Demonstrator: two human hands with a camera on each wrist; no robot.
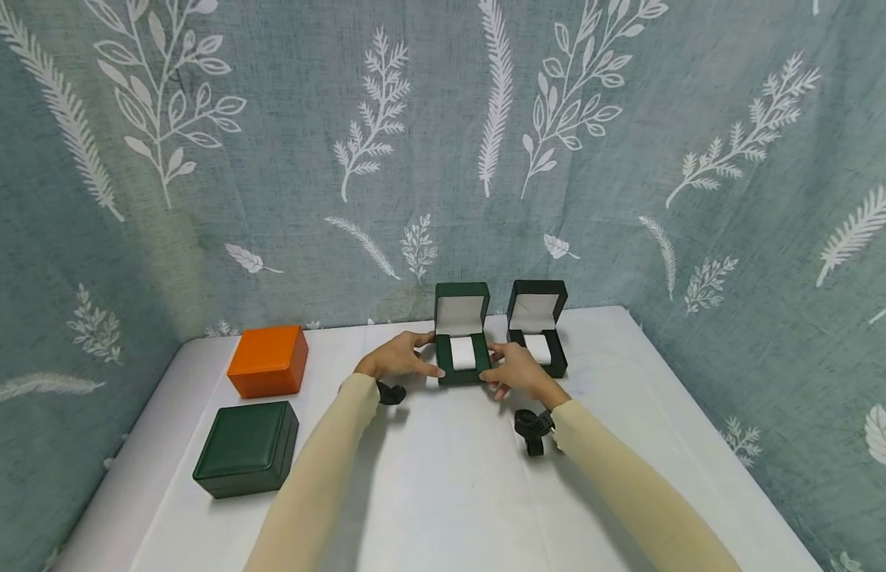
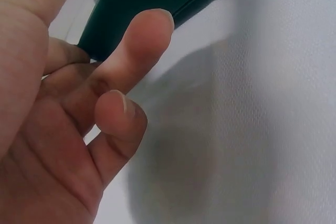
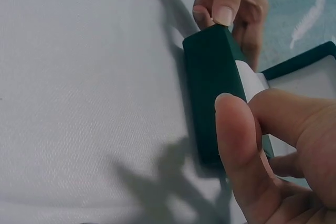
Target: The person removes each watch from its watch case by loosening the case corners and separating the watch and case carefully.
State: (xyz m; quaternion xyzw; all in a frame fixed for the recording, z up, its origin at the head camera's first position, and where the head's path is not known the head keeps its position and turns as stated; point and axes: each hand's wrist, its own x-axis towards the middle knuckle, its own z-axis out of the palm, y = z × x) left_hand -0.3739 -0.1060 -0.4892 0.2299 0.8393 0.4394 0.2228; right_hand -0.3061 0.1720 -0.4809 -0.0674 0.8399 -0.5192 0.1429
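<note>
An opened green watch box (image 1: 460, 378) stands at the back middle of the table, its lid raised and a white cushion (image 1: 462, 353) inside. My left hand (image 1: 400, 357) grips its left side, thumb at the front corner and another finger farther back. On the opposite side, my right hand (image 1: 517, 371) holds the box by its right edge and front corner. In the left wrist view the green box (image 2: 142, 3) shows behind the fingers, some of which are off it. Close behind my right hand stands a second opened dark box (image 1: 557, 353), also with a white cushion.
At the left of the white table (image 1: 443, 492) are a closed orange box (image 1: 267, 361) and, nearer, a closed green box (image 1: 245, 445). A leaf-patterned curtain (image 1: 428, 159) rises right behind the table's back edge and along both sides.
</note>
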